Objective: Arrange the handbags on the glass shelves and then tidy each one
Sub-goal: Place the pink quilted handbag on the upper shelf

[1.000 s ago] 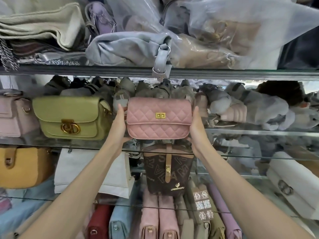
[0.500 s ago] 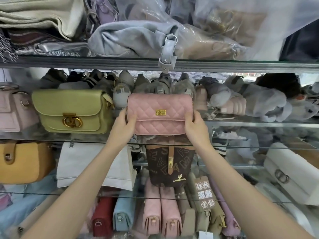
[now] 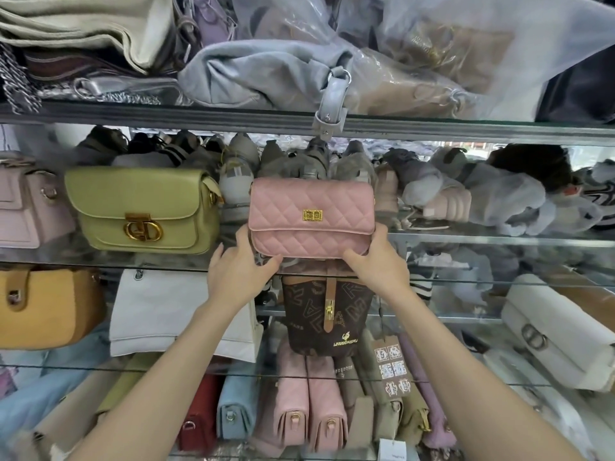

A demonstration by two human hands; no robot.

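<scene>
- Far left of frame: pale pink bag (image 3: 23,211) at the edge, then olive-green flap bag (image 3: 143,211) with a round gold clasp, upright on the glass shelf (image 3: 482,239); well clear of the hands.
- Left of centre: left hand (image 3: 239,277) under the lower left corner of the pink quilted handbag (image 3: 311,217), thumb hooked across the front bottom edge, fingers up along the left side; a light hold, not a tight clamp.
- Centre of frame: pink quilted handbag upright, flap facing out, small gold turn-lock centred; base at the level of the shelf's front edge, though whether fully resting on the glass cannot be told.
- Handling, judged: small and probably light; padded quilting soft enough to dent under pinching, smooth surface possibly a little slippery; best held at the two bottom corners and side panels, away from the lock and flap.
- Below centre: brown monogram bucket bag (image 3: 327,317) with a tan strap on the next shelf down, directly under the hands.
- Right of centre: right hand (image 3: 379,261) mirroring the left at the lower right corner, thumb on the front bottom edge, fingers round the right side.
- Lower right: white flap bag (image 3: 559,331) lying tilted.
</scene>
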